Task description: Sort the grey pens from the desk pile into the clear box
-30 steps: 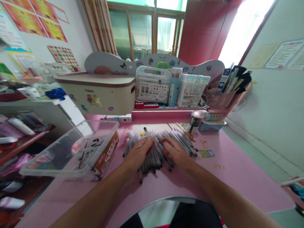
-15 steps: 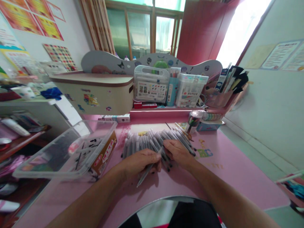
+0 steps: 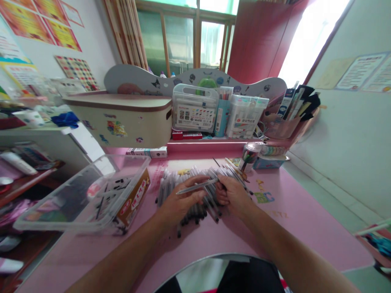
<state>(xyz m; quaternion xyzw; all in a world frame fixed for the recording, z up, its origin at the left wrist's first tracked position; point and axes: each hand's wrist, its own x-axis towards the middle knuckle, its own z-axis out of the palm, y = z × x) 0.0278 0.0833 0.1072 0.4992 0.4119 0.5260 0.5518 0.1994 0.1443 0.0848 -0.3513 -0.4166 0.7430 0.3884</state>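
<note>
Pens (image 3: pixel 210 202) lie in a loose heap on the pink desk (image 3: pixel 308 238), many with dark ends toward the curved front edge (image 3: pixel 220 255). One pen (image 3: pixel 197 187) is above the heap — the right hand (image 3: pixel 232 194) pinches its end, fingers curled in narrow. The left hand (image 3: pixel 179 200) stands open, thumb and fingers apart on either side of that pen; I cannot tell whether it touches. Bare desk lies in front of the heap, with more open room rightward — leftward, the clear box (image 3: pixel 76 226) crowds the left forearm.
</note>
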